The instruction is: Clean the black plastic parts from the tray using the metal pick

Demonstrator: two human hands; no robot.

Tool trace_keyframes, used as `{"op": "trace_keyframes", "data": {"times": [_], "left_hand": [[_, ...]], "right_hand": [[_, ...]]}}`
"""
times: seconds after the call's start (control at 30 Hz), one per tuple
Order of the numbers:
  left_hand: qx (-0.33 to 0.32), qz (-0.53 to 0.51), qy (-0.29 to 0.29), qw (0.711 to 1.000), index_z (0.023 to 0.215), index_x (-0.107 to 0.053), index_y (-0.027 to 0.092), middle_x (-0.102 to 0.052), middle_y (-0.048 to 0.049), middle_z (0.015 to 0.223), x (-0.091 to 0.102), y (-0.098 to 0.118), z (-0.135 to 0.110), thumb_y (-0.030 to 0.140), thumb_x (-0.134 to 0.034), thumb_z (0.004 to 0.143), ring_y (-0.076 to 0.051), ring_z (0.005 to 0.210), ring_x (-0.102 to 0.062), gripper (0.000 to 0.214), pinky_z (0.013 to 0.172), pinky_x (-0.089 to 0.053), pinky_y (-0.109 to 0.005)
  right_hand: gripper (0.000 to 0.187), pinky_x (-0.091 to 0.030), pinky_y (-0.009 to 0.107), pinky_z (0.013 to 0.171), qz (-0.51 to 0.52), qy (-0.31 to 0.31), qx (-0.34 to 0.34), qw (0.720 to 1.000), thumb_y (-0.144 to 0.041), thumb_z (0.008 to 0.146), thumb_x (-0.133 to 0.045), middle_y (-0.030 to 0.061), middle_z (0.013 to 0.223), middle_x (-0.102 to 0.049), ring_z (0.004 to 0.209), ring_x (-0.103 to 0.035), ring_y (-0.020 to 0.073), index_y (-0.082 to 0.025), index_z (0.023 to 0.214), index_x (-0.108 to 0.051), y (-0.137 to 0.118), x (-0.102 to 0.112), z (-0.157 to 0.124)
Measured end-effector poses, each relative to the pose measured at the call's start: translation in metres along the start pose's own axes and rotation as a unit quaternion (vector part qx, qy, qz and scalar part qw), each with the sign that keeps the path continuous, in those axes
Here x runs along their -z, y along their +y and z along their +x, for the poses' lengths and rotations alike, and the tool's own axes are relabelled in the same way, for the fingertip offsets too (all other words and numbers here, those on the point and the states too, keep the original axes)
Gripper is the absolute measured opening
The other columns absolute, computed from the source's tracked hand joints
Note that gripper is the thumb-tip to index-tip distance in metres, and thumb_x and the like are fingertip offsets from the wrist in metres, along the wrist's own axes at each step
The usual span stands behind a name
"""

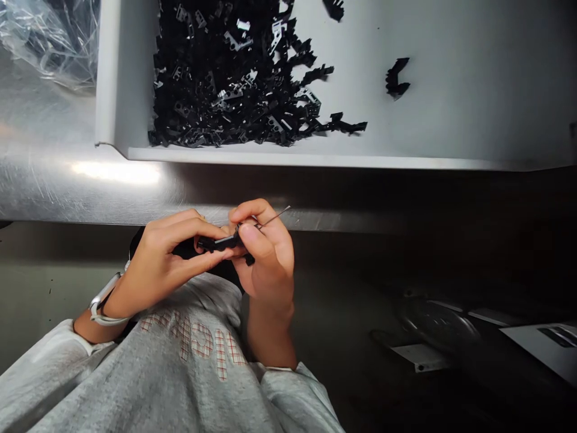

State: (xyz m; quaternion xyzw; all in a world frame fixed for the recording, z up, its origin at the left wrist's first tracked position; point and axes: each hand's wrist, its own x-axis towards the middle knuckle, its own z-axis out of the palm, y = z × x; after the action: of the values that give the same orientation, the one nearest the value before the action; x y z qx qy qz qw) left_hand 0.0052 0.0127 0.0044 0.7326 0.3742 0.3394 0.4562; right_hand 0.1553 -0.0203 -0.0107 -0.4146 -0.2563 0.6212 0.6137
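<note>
My left hand (174, 258) pinches a small black plastic part (222, 243) between thumb and fingers, just off the table's front edge. Closed around the other end of that part is my right hand (268, 258), its thumb pressed near the top. From between the right fingers a thin metal pin-like piece (276, 216) sticks out up and to the right; whether it belongs to the part or is a separate tool, I cannot tell. The fingers hide much of the part.
Beyond my hands, a white tray (315, 160) holds a heap of black plastic parts (225, 84), with a loose black piece (397, 79) farther right. A clear plastic bag (54, 42) lies left of the tray on the metal table (58, 174). Blurred objects lie in shadow at lower right.
</note>
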Motion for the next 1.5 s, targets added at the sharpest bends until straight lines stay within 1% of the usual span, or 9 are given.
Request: {"op": "trace_keyframes", "data": {"times": [0.13, 0.3, 0.47, 0.6, 0.7, 0.83, 0.97, 1.27, 1.5], "left_hand": [[0.093, -0.174, -0.011, 0.98, 0.093, -0.072, 0.02, -0.073, -0.0002, 0.082, -0.004, -0.002, 0.005, 0.02, -0.085, 0.075, -0.011, 0.074, -0.067, 0.021, 0.067, -0.052, -0.02], [0.204, -0.484, -0.091, 0.846, 0.104, -0.066, 0.02, -0.072, -0.0001, 0.077, -0.009, -0.014, 0.009, 0.052, -0.079, 0.079, -0.011, 0.066, -0.069, 0.043, 0.066, -0.054, -0.023], [0.293, -0.535, -0.214, 0.763, 0.095, -0.067, 0.017, -0.075, -0.0062, 0.073, -0.005, -0.018, 0.013, 0.06, -0.059, 0.091, -0.017, 0.062, -0.071, 0.043, 0.065, -0.055, -0.029], [0.269, -0.508, -0.275, 0.771, 0.088, -0.069, 0.016, -0.073, -0.0054, 0.068, -0.005, -0.018, 0.015, 0.049, -0.057, 0.096, -0.015, 0.065, -0.069, 0.036, 0.07, -0.052, -0.027], [0.254, -0.523, -0.295, 0.758, 0.089, -0.068, 0.017, -0.07, -0.0025, 0.064, -0.008, -0.018, 0.013, 0.044, -0.058, 0.097, -0.013, 0.064, -0.066, 0.03, 0.071, -0.049, -0.026], [0.271, -0.564, -0.21, 0.751, 0.086, -0.069, 0.019, -0.068, -0.0007, 0.067, -0.012, -0.018, 0.011, 0.04, -0.063, 0.095, -0.011, 0.067, -0.064, 0.024, 0.073, -0.05, -0.025], [0.3, -0.56, -0.122, 0.763, 0.082, -0.072, 0.018, -0.068, -0.0031, 0.087, -0.013, -0.02, 0.01, 0.038, -0.073, 0.088, -0.011, 0.082, -0.065, 0.021, 0.078, -0.053, -0.022], [0.305, -0.543, -0.179, 0.762, 0.081, -0.072, 0.018, -0.071, -0.0093, 0.112, -0.013, -0.022, 0.004, 0.04, -0.068, 0.092, -0.02, 0.113, -0.067, 0.024, 0.092, -0.055, -0.029], [0.24, -0.448, -0.222, 0.832, 0.083, -0.071, 0.018, -0.073, -0.0092, 0.106, -0.007, -0.021, 0.004, 0.041, -0.064, 0.094, -0.019, 0.098, -0.067, 0.026, 0.09, -0.051, -0.033]], "right_hand": [[0.012, -0.036, 0.021, 0.05, 0.001, 0.019, -0.013, 1.0, -0.034, 0.085, -0.07, -0.0074, 0.064, -0.051, 0.051, -0.042, 0.0073, -0.025, 0.084, -0.063, -0.001, -0.001, -0.003], [0.013, -0.035, 0.021, 0.044, -0.01, 0.032, -0.021, 0.999, -0.034, 0.086, -0.069, -0.0091, 0.057, -0.048, 0.045, -0.041, 0.0076, -0.025, 0.084, -0.061, -0.006, 0.001, -0.003], [0.011, -0.035, 0.018, 0.041, -0.067, 0.0, -0.008, 0.998, -0.031, 0.086, -0.071, -0.008, 0.056, -0.053, 0.044, -0.046, 0.0061, -0.023, 0.082, -0.065, -0.013, 0.007, 0.001], [0.013, -0.038, 0.018, 0.044, -0.151, -0.045, -0.033, 0.987, -0.029, 0.086, -0.07, -0.0073, 0.057, -0.053, 0.048, -0.05, 0.0067, -0.021, 0.079, -0.063, -0.021, 0.009, 0.002], [0.014, -0.033, 0.019, 0.04, -0.12, -0.062, -0.053, 0.989, -0.034, 0.092, -0.063, -0.0094, 0.052, -0.046, 0.042, -0.041, 0.0068, -0.022, 0.085, -0.062, -0.021, 0.01, 0.002], [0.016, -0.028, 0.02, 0.044, -0.044, 0.003, -0.001, 0.999, -0.03, 0.091, -0.059, -0.0087, 0.054, -0.034, 0.046, -0.028, 0.0074, -0.021, 0.077, -0.062, -0.017, 0.01, 0.004], [0.018, -0.033, 0.023, 0.05, -0.01, 0.045, 0.035, 0.998, -0.028, 0.089, -0.057, -0.0062, 0.055, -0.033, 0.052, -0.031, 0.0102, -0.022, 0.072, -0.061, -0.015, 0.008, 0.006], [0.012, -0.041, 0.023, 0.052, -0.034, 0.047, 0.043, 0.997, -0.036, 0.094, -0.059, -0.0039, 0.066, -0.037, 0.059, -0.039, 0.0126, -0.027, 0.086, -0.061, -0.013, 0.003, -0.003], [0.01, -0.038, 0.018, 0.043, -0.015, 0.001, 0.046, 0.999, -0.036, 0.096, -0.061, -0.0044, 0.067, -0.043, 0.055, -0.04, 0.0104, -0.028, 0.09, -0.062, -0.018, 0.007, -0.005]]}}
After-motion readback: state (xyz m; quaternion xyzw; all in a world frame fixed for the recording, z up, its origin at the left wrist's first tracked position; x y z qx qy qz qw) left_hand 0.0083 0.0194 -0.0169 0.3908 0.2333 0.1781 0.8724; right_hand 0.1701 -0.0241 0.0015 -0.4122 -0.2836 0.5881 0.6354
